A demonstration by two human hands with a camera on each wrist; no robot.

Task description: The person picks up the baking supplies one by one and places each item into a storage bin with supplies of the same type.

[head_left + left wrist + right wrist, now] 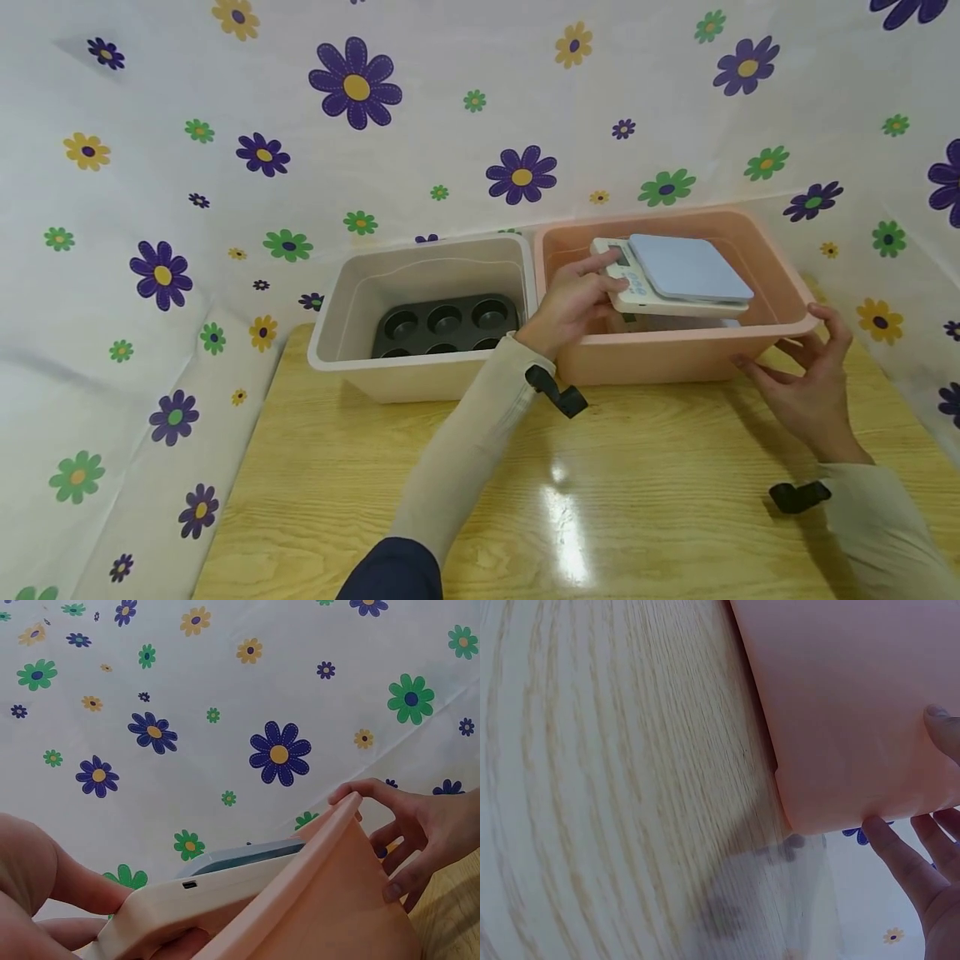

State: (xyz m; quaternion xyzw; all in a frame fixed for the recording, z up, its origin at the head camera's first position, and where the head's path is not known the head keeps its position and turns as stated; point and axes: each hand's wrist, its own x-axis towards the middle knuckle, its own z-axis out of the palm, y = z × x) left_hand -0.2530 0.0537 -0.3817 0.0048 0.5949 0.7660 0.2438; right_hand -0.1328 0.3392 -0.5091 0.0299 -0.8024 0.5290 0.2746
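Note:
A kitchen scale [686,267] with a pale blue platform and cream body is tilted over the pink plastic bin [645,358]. My left hand [573,300] grips its display end, fingers on top by the screen and buttons. In the left wrist view, the scale's cream edge [210,889] shows a small port, and the thumb and fingers of that hand lie around it. My right hand [813,383] holds the bin's right front corner, thumb against the front wall and fingers along the side. Under the scale, a pale item [652,322] in the bin is mostly hidden.
Left of the pink bin, and against it, stands a cream bin [420,379]. A dark muffin tin [457,321] lies inside that one. Both bins stand on a wooden table [480,500], in front of a flower-patterned sheet [435,142].

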